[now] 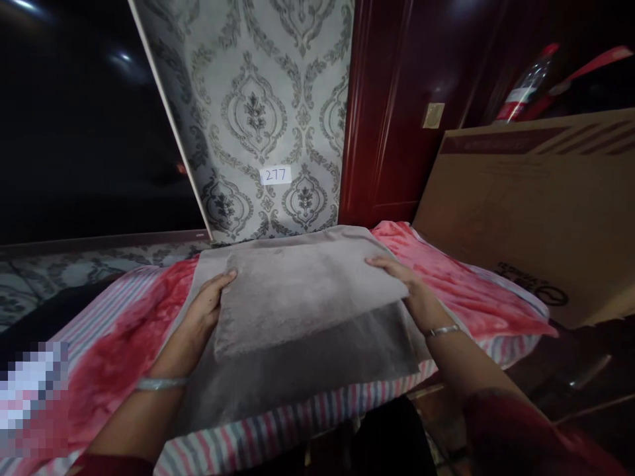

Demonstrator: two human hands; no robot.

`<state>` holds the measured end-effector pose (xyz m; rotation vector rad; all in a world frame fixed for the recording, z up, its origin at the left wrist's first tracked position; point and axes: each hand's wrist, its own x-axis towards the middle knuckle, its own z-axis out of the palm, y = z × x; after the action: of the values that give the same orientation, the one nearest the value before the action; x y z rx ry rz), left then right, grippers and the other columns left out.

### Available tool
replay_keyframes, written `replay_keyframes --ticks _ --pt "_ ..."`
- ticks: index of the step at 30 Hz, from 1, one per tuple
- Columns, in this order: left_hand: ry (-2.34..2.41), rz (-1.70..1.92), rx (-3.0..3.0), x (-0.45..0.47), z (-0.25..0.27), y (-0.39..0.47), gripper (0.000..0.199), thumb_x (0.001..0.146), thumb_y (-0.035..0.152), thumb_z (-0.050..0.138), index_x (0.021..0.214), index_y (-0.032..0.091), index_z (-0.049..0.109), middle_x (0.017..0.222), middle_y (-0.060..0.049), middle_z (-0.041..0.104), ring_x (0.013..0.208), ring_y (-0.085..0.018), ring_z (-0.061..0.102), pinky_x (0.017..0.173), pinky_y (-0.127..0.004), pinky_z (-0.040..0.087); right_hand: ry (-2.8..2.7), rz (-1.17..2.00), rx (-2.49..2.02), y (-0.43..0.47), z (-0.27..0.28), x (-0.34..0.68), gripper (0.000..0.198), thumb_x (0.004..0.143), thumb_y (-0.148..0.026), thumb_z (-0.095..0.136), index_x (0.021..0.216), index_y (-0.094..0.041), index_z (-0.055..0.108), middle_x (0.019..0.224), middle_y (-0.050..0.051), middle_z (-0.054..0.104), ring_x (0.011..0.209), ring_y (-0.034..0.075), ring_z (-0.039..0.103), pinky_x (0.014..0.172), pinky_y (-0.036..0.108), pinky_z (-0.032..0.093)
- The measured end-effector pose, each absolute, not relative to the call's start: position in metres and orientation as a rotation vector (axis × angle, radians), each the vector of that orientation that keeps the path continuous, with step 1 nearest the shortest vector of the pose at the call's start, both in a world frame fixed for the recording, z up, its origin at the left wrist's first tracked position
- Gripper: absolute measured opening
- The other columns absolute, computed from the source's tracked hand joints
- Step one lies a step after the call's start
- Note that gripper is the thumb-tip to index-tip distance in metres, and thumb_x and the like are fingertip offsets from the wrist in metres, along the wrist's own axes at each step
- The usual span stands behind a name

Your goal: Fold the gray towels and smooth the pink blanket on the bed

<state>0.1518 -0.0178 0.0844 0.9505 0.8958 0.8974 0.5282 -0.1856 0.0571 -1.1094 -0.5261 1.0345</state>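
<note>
A piece of light grey, plush-looking cloth (302, 291) is held between my two hands, its near edge raised a little. My left hand (208, 301) grips its left edge, thumb on top and the other fingers mostly hidden beneath. At the right edge, my right hand (404, 281) pinches it the same way, with the fingers under the cloth out of sight. Below lies a larger, smooth, darker grey sheet (297, 387), spread flat. Whether the two pieces are joined at the back, I cannot tell.
A pink blanket (446, 284) and a striped cloth (317, 413) cover the surface underneath. A cardboard box (526, 211) stands at the right, with a bottle (526, 86) behind it. A large dark screen (89, 125) fills the left; patterned wall (258, 119) rises behind.
</note>
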Motion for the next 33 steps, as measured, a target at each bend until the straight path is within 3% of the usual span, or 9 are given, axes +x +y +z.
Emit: replay_keyframes --ticks 3,7,10,13,18,21,27,33 --pt "0.855 0.889 0.854 0.157 0.059 -0.055 0.017 0.073 0.016 0.072 0.090 0.015 0.070 0.072 -0.004 0.074 0.066 -0.022 0.072 0.063 -0.031 0.061 -0.311 0.927 -0.922 -0.177 0.049 0.533 0.018 0.082 -0.021 0.058 0.096 -0.022 0.069 0.074 -0.001 0.074 0.071 0.017 0.072 0.075 0.029 0.059" --pt "0.891 0.709 0.757 0.160 -0.001 -0.097 0.025 0.068 0.009 0.074 0.091 0.015 0.067 0.083 -0.007 0.077 0.075 -0.024 0.074 0.069 -0.032 0.062 -0.172 0.830 -0.832 -0.188 -0.011 0.495 0.015 0.082 -0.037 0.054 0.078 -0.027 0.064 0.068 0.000 0.073 0.088 0.023 0.073 0.087 0.039 0.058" --pt "0.867 0.726 0.740 0.156 -0.025 -0.108 0.033 0.066 0.009 0.076 0.096 0.017 0.066 0.091 -0.007 0.077 0.081 -0.025 0.075 0.071 -0.033 0.062 -0.201 0.879 -0.850 -0.210 -0.049 0.462 0.022 0.078 -0.048 0.061 0.084 -0.028 0.066 0.082 0.004 0.077 0.102 0.029 0.070 0.089 0.048 0.057" --pt "0.839 0.702 0.743 0.151 -0.025 -0.102 0.030 0.067 0.011 0.074 0.096 0.018 0.067 0.094 -0.008 0.076 0.086 -0.025 0.074 0.073 -0.033 0.061 -0.310 0.919 -0.911 -0.234 -0.063 0.437 0.030 0.071 -0.045 0.074 0.094 -0.027 0.067 0.102 0.006 0.077 0.112 0.031 0.067 0.091 0.048 0.057" --pt "0.942 0.755 0.716 0.144 -0.014 -0.064 0.008 0.074 0.015 0.063 0.081 0.018 0.064 0.074 -0.006 0.073 0.071 -0.021 0.072 0.070 -0.031 0.060 -0.326 0.930 -0.968 -0.256 -0.064 0.412 0.031 0.069 -0.038 0.079 0.094 -0.027 0.065 0.106 0.006 0.076 0.104 0.028 0.070 0.088 0.044 0.058" --pt "0.951 0.719 0.755 0.139 -0.008 -0.035 0.004 0.078 0.018 0.063 0.082 0.017 0.063 0.067 -0.003 0.070 0.067 -0.021 0.071 0.065 -0.031 0.060 -0.325 0.963 -0.975 -0.258 -0.060 0.408 0.043 0.067 -0.038 0.082 0.103 -0.026 0.063 0.111 0.006 0.074 0.100 0.028 0.070 0.085 0.043 0.058" --pt "0.961 0.440 0.930 0.143 0.012 0.020 0.030 0.074 0.028 0.077 0.100 0.017 0.069 0.073 -0.006 0.073 0.063 -0.026 0.071 0.058 -0.038 0.060 -0.300 1.000 -1.019 -0.253 -0.046 0.399 0.069 0.064 -0.041 0.084 0.124 -0.029 0.055 0.122 0.007 0.071 0.096 0.026 0.071 0.082 0.041 0.057" --pt "1.033 0.172 1.026 0.175 0.024 0.060 0.024 0.063 0.022 0.084 0.084 0.022 0.072 0.069 -0.008 0.074 0.066 -0.030 0.073 0.063 -0.039 0.062 -0.279 0.928 -0.997 -0.247 -0.042 0.387 0.083 0.057 -0.041 0.087 0.130 -0.030 0.049 0.122 0.006 0.069 0.102 0.027 0.068 0.082 0.041 0.055"
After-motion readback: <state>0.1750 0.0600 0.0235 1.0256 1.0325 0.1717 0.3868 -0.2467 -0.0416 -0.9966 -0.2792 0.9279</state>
